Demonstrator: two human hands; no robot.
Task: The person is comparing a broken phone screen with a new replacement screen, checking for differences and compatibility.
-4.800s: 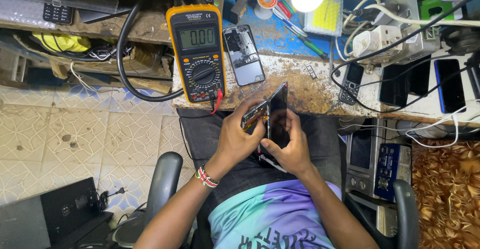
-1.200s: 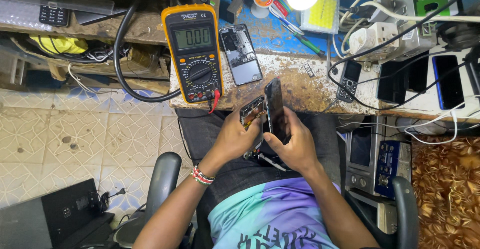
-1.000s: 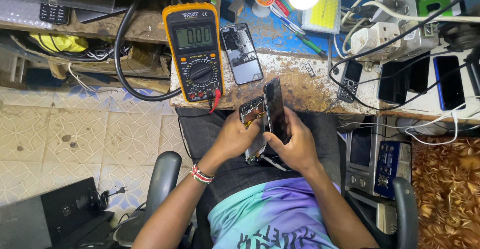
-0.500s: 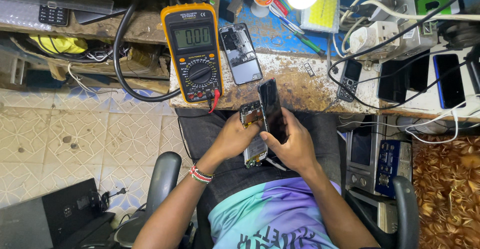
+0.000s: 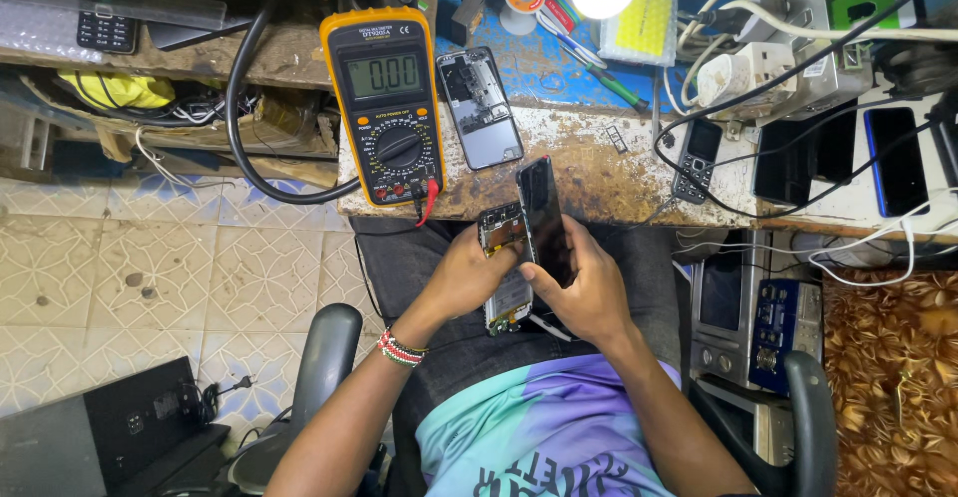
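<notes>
Since half a second ago the dark screen panel (image 5: 547, 220) stands a touch more upright; the hands have barely shifted. Left hand (image 5: 469, 275): fingers curled closed around the opened phone body (image 5: 505, 269), thumb on its upper edge; bare circuit board and metal shielding face up. Right hand (image 5: 589, 292): fingers pinched narrow on the screen panel's lower half, glossy black glass, thin, tilted on edge and hinged open from the body. Both parts are held over the lap, just below the worktop (image 5: 619, 173) edge, which is pitted, rusty brown. Yellow multimeter (image 5: 386, 103) lies left of a second opened phone (image 5: 481, 107) on the worktop. Small keypad phone (image 5: 697, 159) to the right. Little free room between chair arms; open tiled floor (image 5: 150, 267) to the left.
</notes>
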